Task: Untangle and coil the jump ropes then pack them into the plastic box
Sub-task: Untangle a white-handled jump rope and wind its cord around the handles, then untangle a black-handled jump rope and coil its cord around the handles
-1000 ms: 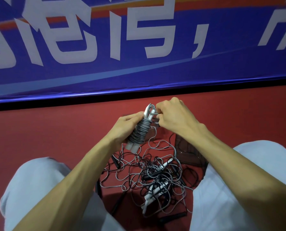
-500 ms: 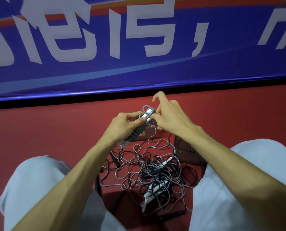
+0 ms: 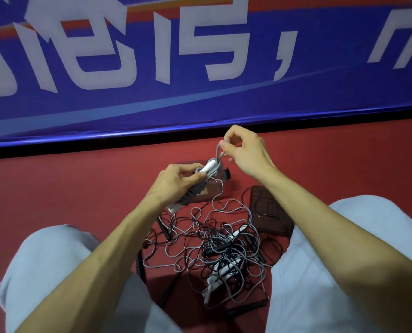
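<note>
Far side of red floor [image 3: 56, 200]: blue banner [image 3: 320, 92] with large white characters [image 3: 212, 44], orange stripe [image 3: 320, 4] near top, paler blue curve [image 3: 169, 105], black strip [image 3: 80, 147] just beneath.

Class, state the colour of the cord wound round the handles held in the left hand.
Grey: the coiled cord shows best in head view.

A grey jump rope [image 3: 193, 190], wound tightly around its white handles, tilts above a clear plastic box [image 3: 209, 196], with grey and black ropes [image 3: 219, 251] tangled in a heap nearby.
</note>
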Demonstrator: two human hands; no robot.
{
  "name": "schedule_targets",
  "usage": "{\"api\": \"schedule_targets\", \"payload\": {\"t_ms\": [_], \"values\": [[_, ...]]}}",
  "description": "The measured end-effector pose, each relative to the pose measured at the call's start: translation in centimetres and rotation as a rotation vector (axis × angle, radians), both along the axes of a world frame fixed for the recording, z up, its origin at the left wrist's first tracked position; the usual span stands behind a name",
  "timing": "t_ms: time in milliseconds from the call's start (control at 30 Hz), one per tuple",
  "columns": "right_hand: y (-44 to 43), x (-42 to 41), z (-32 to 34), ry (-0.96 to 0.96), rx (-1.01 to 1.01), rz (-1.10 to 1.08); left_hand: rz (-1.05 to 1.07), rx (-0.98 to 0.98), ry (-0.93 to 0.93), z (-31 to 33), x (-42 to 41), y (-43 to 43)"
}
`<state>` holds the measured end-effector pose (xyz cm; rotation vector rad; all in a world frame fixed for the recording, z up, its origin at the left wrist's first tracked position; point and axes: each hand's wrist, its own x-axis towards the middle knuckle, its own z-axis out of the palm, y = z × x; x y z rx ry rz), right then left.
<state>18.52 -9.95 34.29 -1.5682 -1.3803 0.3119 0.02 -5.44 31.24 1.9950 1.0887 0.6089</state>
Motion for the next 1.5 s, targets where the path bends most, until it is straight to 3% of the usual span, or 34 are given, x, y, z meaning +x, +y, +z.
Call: {"api": "schedule_targets", "payload": {"t_ms": [367, 467, 567, 833, 967, 1100, 1200, 1333, 1500], "values": [[2.5, -2.5, -0.7, 0.745, -0.007, -0.027, -0.019, -0.128, -0.192, -0.5, -2.5, 0.6], [4.6, -4.3, -1.2, 0.752, -0.051, 0.006, -0.046, -0.238, -0.213, -0.7, -4.2, 1.9], [7.3, -6.0, -1.9, 0.775, -0.107, 0.045, -0.043, -0.302, -0.109, -1.5, -6.3, 4.0], [14.2, -10.6, -8.4, 0.824, -0.316, 0.111, 0.190, -0.446, -0.038, -8.4, -10.9, 9.2], [17.2, -13.0, -13.8, 0.754, -0.456, 0.147, 0.306, -0.502, -0.020, -14.4, -13.4, 11.6], [19.5, -15.3, -20.8, 0.522, -0.616, 0.154, 0.485, -0.558, -0.085, -20.7, -15.7, 13.6], [20.3, -17.2, -26.1, 0.346, -0.751, 0.292, 0.634, -0.577, -0.081, -25.8, -17.7, 15.0], [20.4, -19.9, -32.6, 0.142, -0.903, 0.474, 0.743, -0.567, 0.042, -31.7, -20.3, 16.3], [20.3, -23.1, -38.2, -0.079, -0.944, 0.591, 0.843, -0.561, 0.243, -36.2, -22.8, 16.7]]}}
